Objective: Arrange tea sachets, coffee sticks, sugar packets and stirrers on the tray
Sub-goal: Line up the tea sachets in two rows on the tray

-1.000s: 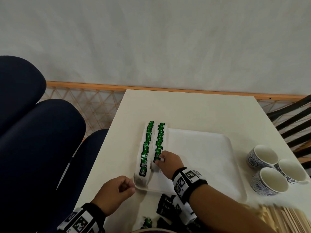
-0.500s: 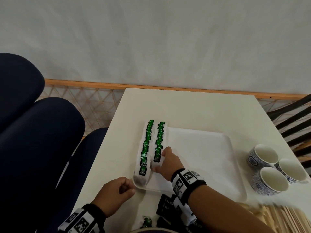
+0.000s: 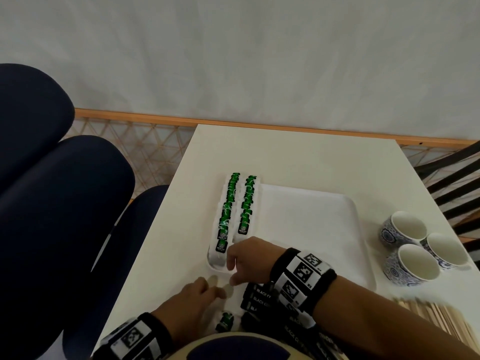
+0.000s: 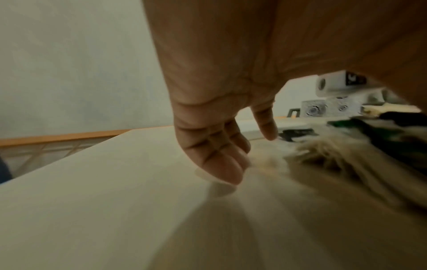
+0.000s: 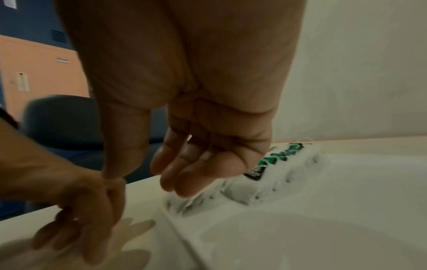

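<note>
The white tray (image 3: 311,229) lies mid-table, with two rows of green tea sachets (image 3: 237,209) along its left side. Over the tray's near-left corner my right hand (image 3: 233,266) hovers, fingers loosely curled and holding nothing; the right wrist view shows the sachet rows (image 5: 277,157) just beyond its fingertips. My left hand (image 3: 220,285) is in front of the tray with its fingers hanging down to the tabletop, blurred and holding nothing. Black coffee sticks (image 3: 259,298) lie under my right wrist. One loose green sachet (image 3: 224,319) lies near my body. Wooden stirrers (image 3: 436,318) lie at the bottom right.
Three blue-patterned white cups (image 3: 405,229) stand right of the tray. Dark blue chairs (image 3: 65,216) crowd the table's left edge, and a black slatted chair (image 3: 457,183) stands at the right. The wall is just behind the table's far edge.
My right hand has drawn back from the second sachet row to the tray's near-left corner. My left hand has uncurled from a fist and moved right, toward the tray's front edge.
</note>
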Demonstrator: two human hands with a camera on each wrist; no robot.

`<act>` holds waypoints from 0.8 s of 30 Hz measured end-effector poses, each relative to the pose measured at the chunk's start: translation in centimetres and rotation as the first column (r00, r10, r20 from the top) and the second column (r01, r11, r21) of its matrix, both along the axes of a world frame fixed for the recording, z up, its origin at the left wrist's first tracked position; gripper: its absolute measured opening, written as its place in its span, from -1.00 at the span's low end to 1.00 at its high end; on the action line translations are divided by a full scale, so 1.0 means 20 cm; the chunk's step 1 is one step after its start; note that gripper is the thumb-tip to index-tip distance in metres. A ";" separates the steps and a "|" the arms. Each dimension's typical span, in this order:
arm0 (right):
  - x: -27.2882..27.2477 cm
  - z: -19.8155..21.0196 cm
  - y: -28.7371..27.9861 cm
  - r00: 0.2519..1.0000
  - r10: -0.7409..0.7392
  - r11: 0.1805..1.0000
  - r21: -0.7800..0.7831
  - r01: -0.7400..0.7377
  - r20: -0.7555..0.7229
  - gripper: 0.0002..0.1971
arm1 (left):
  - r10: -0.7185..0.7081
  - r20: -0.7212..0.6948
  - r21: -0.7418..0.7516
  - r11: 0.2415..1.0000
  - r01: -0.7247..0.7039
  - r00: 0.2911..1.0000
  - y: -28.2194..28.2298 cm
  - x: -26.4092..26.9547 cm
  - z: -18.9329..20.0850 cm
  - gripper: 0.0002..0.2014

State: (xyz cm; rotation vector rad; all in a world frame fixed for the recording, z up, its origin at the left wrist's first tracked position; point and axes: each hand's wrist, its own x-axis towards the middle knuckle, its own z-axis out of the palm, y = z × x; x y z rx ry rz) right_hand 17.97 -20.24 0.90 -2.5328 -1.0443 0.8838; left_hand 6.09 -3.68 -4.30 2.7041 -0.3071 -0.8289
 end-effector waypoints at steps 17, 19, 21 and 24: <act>-0.18 -0.04 -0.03 1.000 -0.001 0.998 -0.068 -0.001 -0.021 -0.67 | 0.354 0.103 -0.144 0.930 -0.339 0.929 0.03 -0.02 0.00 -0.08; -0.19 -0.04 -0.03 1.000 -0.005 0.997 -0.080 0.003 -0.028 -0.66 | 0.448 0.050 -0.206 0.879 -0.429 0.893 0.05 -0.03 0.03 0.14; -0.19 -0.03 -0.02 0.999 -0.002 0.997 -0.080 -0.001 -0.042 -0.63 | 0.517 0.004 -0.218 0.836 -0.504 0.856 0.09 -0.05 0.06 0.29; -0.21 -0.01 -0.02 0.998 0.009 0.998 -0.060 -0.013 -0.059 -0.62 | 0.489 -0.003 -0.102 0.868 -0.486 0.872 0.13 -0.12 0.07 0.24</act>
